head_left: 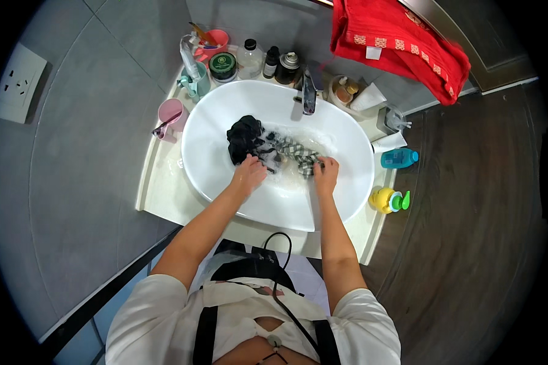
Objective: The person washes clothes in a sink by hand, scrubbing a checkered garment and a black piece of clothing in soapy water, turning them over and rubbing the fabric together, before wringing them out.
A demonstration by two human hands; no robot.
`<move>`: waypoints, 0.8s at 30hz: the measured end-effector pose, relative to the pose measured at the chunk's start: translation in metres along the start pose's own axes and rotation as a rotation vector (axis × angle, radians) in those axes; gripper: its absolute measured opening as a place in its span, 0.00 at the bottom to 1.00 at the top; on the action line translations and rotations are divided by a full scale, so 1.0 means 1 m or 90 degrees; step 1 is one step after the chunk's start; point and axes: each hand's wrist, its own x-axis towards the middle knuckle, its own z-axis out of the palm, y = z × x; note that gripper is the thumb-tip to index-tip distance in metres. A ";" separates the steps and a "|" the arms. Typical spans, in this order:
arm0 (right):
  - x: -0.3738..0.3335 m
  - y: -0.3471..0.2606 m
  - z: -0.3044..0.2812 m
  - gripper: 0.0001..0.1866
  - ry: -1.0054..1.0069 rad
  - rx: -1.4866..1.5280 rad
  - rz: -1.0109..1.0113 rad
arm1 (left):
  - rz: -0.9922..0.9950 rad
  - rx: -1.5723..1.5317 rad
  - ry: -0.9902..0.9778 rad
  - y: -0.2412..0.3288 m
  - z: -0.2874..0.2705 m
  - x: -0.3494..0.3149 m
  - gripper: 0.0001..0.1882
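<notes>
Wet black cloth [244, 139] lies bunched in soapy water inside a white oval sink [207, 121]. Black-and-white checked cloth [298, 153] stretches from it to the right; I cannot tell if both are one garment. My left hand [249, 174] is at the near edge of the black cloth, its fingers curled into the folds and partly hidden by suds. At the right end of the checked cloth, my right hand [326, 174] pinches the fabric between bent fingers. White foam [323, 141] floats around the cloth, and the faucet [309, 94] stands at the sink's far rim.
Behind the sink stand a green-lidded jar [223, 65], a clear bottle [249, 59] and several dark containers. Cups [172, 113] line the left. A blue bottle [399, 158] and a yellow pump bottle [385, 199] sit at the right edge. A red towel [396, 42] hangs above.
</notes>
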 end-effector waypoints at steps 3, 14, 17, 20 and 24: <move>-0.014 -0.022 0.014 0.15 0.017 -0.130 -0.118 | 0.000 0.005 0.013 -0.005 -0.011 -0.001 0.24; -0.031 -0.052 0.028 0.17 -0.243 -0.170 0.005 | -0.024 0.054 0.007 -0.003 -0.009 -0.013 0.16; -0.023 -0.063 0.010 0.19 -0.472 -0.232 -0.023 | -0.032 0.079 0.009 -0.006 -0.003 -0.015 0.15; 0.000 -0.071 -0.010 0.19 -0.478 -0.093 0.047 | -0.038 0.084 0.012 -0.008 0.000 -0.016 0.14; 0.014 -0.073 -0.025 0.14 -0.234 -0.013 0.078 | -0.035 0.088 0.003 -0.007 -0.002 -0.016 0.15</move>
